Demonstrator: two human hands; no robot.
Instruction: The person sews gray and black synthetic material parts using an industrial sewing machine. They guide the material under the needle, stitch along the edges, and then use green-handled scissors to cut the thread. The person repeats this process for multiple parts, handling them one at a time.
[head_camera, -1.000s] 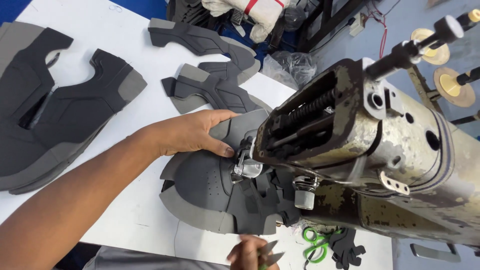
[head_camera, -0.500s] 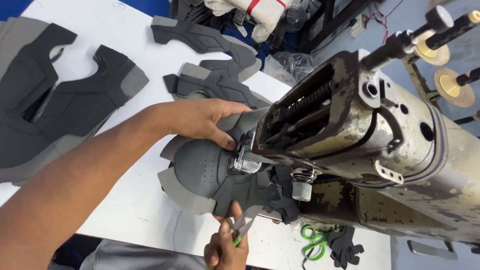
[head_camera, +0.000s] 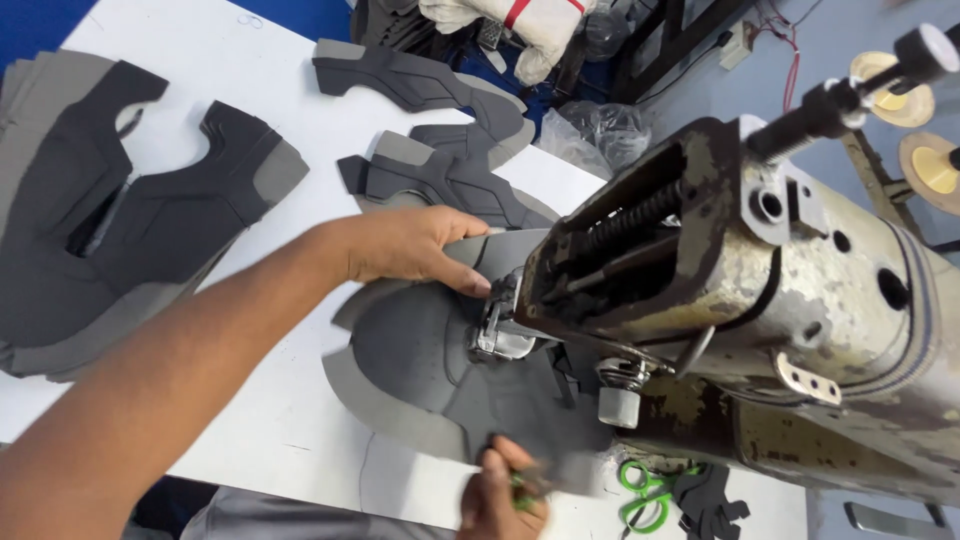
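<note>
1. Stitching is the step in hand: your left hand (head_camera: 410, 245) lies flat, fingers spread, pressing the grey shoe-upper panel (head_camera: 420, 360) beside the presser foot (head_camera: 500, 335) of the sewing machine (head_camera: 760, 290).
2. Your right hand (head_camera: 500, 495) pinches small green-handled snips (head_camera: 520, 490) at the panel's near edge; next you probably need a careful thread cut.
3. Counted: two loose cut uppers (head_camera: 420, 85) behind, one stack (head_camera: 110, 220) at left, one pair of green scissors (head_camera: 645, 490).

Sewing machine (head_camera: 760, 300) head hides the far part of the grey shoe upper (head_camera: 420, 370); the right hand (head_camera: 500, 495), cut by the near edge, blurs around a small green-handled tool.
</note>
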